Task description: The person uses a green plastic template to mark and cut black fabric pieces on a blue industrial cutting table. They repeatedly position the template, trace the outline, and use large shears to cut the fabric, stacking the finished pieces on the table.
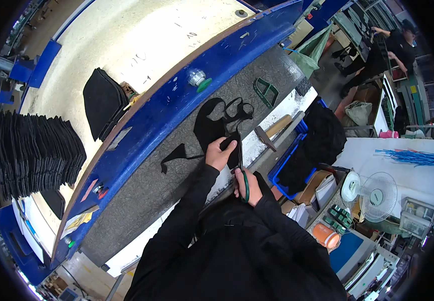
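Note:
My left hand [218, 154] is closed on a black fabric piece [234, 156], with the thumb on top. My right hand [248, 189] grips a pair of scissors [246, 181] with green handles. Their blades meet the lower edge of the piece and are partly hidden by it. Beyond my left hand lie black offcuts with cut-out holes [208, 125] on the grey scratched surface. A smaller black scrap [175, 154] rests to the left.
Right of my hands lie a hammer [279, 125] and a green cutting die [266, 93]. A blue crate [276, 175] holds black pieces. The blue machine edge [162, 113] runs along the left, with black stacks [39, 153] beyond. A person [402, 47] works at far right.

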The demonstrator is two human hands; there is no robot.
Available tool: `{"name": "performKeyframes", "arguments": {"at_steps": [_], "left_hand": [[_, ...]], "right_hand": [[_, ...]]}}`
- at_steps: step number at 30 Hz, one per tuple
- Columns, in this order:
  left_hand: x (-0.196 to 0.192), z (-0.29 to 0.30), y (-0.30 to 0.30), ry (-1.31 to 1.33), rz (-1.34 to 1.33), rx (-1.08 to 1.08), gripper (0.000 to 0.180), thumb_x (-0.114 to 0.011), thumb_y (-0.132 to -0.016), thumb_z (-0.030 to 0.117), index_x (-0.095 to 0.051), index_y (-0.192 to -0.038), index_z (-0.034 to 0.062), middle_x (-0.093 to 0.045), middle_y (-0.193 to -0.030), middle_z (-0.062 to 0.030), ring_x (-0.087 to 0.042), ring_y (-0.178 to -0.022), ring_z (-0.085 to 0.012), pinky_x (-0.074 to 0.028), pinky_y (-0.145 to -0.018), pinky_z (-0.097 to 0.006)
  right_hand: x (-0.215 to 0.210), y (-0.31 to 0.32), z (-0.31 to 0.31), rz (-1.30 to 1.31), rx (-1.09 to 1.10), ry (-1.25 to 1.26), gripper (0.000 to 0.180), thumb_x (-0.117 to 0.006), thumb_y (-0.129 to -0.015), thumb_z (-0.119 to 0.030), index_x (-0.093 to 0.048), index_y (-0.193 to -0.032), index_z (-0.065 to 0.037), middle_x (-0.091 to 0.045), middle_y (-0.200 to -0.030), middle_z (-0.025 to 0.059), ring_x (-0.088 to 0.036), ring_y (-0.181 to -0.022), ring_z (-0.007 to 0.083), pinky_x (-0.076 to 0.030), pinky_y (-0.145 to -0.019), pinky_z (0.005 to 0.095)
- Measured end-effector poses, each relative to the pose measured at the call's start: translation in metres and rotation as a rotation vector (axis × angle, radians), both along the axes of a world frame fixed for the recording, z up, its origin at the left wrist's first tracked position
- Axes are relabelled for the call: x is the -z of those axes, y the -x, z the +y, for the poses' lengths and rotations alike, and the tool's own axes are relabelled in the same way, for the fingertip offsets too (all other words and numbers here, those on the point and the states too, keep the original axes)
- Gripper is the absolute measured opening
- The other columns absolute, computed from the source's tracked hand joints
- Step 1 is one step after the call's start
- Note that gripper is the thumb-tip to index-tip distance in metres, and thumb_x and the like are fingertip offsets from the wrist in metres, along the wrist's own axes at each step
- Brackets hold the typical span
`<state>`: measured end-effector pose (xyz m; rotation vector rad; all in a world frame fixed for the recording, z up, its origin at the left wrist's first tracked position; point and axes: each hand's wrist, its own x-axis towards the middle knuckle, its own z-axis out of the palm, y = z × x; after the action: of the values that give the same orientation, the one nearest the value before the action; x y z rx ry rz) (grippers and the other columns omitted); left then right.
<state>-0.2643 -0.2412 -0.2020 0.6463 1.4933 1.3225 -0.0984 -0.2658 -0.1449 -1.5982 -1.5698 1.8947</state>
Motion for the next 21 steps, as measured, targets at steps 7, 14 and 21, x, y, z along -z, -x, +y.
{"name": "performKeyframes", "arguments": {"at_steps": [7,14,21], "left_hand": [[-0.0107,-0.0017,-0.0024,0.006,0.045,-0.025,0.025,-0.077,-0.092,0.021,-0.071,-0.094,-0.0030,-0.069,-0.076,-0.0023,-0.058,-0.070,-0.0058,-0.047,-0.063,-0.028],[-0.0048,-0.0036,-0.0029,0.039,0.080,-0.003,0.023,-0.077,-0.092,0.020,-0.072,-0.095,-0.0022,-0.071,-0.079,-0.0010,-0.060,-0.071,-0.0048,-0.048,-0.064,-0.025],[-0.0108,-0.0034,-0.0047,0.043,0.065,-0.019,0.023,-0.077,-0.092,0.020,-0.072,-0.095,-0.0024,-0.070,-0.077,-0.0001,-0.059,-0.069,-0.0041,-0.048,-0.062,-0.024]], "right_hand": [[-0.0076,-0.0006,0.0031,-0.034,-0.023,0.004,0.046,-0.050,-0.107,-0.042,-0.057,-0.106,0.003,-0.057,-0.060,0.0088,-0.062,-0.048,0.0178,-0.050,-0.046,0.0317],[-0.0083,-0.0008,0.0025,-0.067,-0.028,-0.031,0.045,-0.052,-0.106,-0.041,-0.057,-0.108,0.004,-0.058,-0.059,0.0094,-0.062,-0.048,0.0175,-0.050,-0.045,0.0317],[-0.0087,-0.0016,0.0038,-0.085,-0.032,0.006,0.048,-0.052,-0.106,-0.042,-0.056,-0.114,0.005,-0.057,-0.057,0.0110,-0.061,-0.044,0.0185,-0.048,-0.043,0.0322]]}}
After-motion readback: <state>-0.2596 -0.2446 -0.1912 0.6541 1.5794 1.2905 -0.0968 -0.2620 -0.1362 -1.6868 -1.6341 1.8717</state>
